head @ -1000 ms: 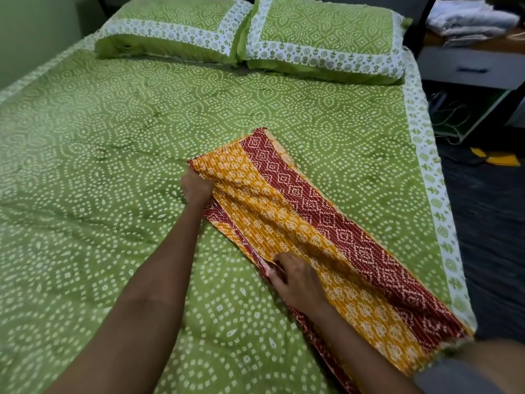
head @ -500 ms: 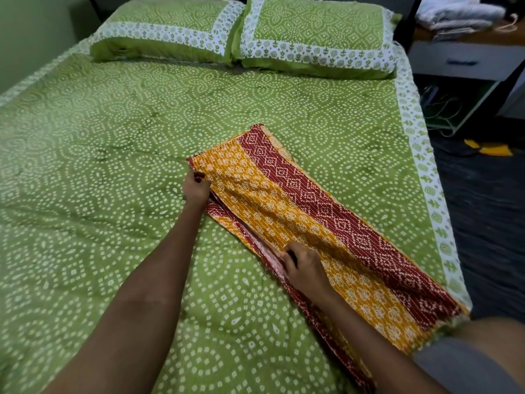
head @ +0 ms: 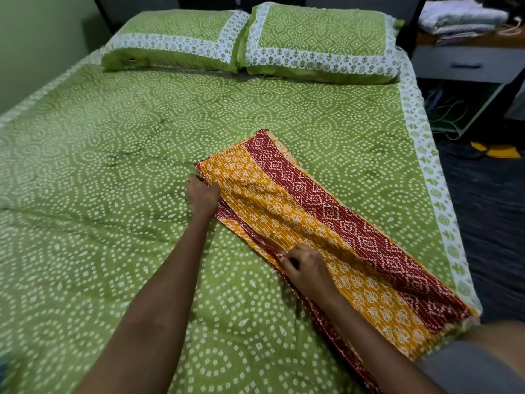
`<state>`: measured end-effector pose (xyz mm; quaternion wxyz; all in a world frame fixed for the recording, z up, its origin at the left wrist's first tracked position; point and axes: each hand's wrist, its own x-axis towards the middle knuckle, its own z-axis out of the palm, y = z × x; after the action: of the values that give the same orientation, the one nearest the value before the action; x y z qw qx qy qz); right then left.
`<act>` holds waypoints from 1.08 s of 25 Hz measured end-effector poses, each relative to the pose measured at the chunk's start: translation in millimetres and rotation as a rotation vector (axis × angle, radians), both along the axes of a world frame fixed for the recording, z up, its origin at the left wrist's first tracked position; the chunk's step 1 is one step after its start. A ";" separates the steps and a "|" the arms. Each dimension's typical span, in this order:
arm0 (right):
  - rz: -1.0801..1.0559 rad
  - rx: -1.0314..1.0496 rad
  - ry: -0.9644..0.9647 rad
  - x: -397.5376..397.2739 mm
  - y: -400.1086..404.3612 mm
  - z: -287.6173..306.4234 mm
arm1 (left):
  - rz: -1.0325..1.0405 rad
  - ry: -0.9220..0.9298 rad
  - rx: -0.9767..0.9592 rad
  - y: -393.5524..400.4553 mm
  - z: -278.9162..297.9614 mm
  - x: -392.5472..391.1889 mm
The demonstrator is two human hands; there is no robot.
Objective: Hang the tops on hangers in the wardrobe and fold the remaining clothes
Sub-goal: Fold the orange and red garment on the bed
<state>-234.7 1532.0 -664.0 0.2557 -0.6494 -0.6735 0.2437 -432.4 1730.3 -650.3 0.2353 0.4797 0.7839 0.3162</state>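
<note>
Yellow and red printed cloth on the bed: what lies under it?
The yellow and red printed cloth lies on the green dotted bedsheet. Anything between them is covered.

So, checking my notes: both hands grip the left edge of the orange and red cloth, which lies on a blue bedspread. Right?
Not quite: the bedspread is green with white dots, not blue, as the head view shows. The rest holds: the left hand and right hand grip the cloth along its left edge.

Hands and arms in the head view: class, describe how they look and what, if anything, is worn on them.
Both arms are bare along their visible length, with no sleeve showing. The left hand and right hand show no glove, ring, watch or bracelet. Markings and nails are too small to tell.
</note>
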 end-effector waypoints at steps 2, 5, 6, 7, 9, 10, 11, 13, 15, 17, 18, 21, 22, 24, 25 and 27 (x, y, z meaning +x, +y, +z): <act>-0.073 -0.023 0.072 5.9 3.7 5.8 | -0.104 -0.025 -0.049 -7.3 -1.6 -3.5; -0.078 0.034 0.104 10.2 0.7 8.6 | -0.188 -0.335 -0.288 -17.1 -2.5 -4.5; -0.069 0.075 0.104 9.8 -1.0 8.2 | -0.178 -0.418 -0.298 -20.7 -2.0 -1.6; -0.054 0.131 0.093 9.2 -3.1 7.6 | -0.152 -0.457 -0.278 -22.8 -3.0 2.3; -0.007 0.259 0.024 7.0 -7.0 6.0 | -0.090 -0.435 -0.199 -24.3 -4.0 9.8; 0.018 0.315 -0.022 5.8 -8.9 5.5 | -0.070 -0.369 -0.147 -23.6 -4.4 11.7; 0.045 0.360 -0.065 4.6 -10.8 5.2 | -0.060 -0.286 -0.111 -21.3 -5.7 12.7; 0.091 0.426 -0.126 2.4 -13.6 4.5 | -0.074 -0.162 -0.114 -18.8 -4.0 14.4; 0.094 0.451 -0.142 1.7 -13.7 4.3 | -0.098 -0.134 -0.151 -12.4 -0.6 13.3; 0.071 0.460 -0.130 2.3 -11.9 6.4 | -0.139 -0.191 -0.276 -8.2 1.6 11.2; 0.059 0.472 -0.126 2.9 -10.8 7.4 | -0.167 -0.267 -0.336 -8.7 1.9 11.1; 0.054 0.494 -0.113 4.3 -9.6 10.3 | -0.207 -0.390 -0.337 -17.3 -2.2 15.4; 0.066 0.496 -0.113 4.5 -9.9 9.8 | -0.194 -0.408 -0.279 -19.7 -4.8 18.0; 0.094 0.473 -0.119 1.9 -10.8 7.9 | -0.119 -0.564 -0.131 -21.3 -4.5 23.0; 0.101 0.449 -0.126 0.5 -11.3 7.1 | -0.071 -0.650 -0.045 -20.0 -2.2 24.6; 0.094 0.403 -0.089 2.4 -11.4 1.5 | -0.027 -0.668 0.059 -9.3 1.7 24.6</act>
<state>-232.3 1520.6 -662.5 0.3387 -0.5631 -0.7487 0.0871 -407.8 1721.1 -648.6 0.4696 0.3666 0.6474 0.4754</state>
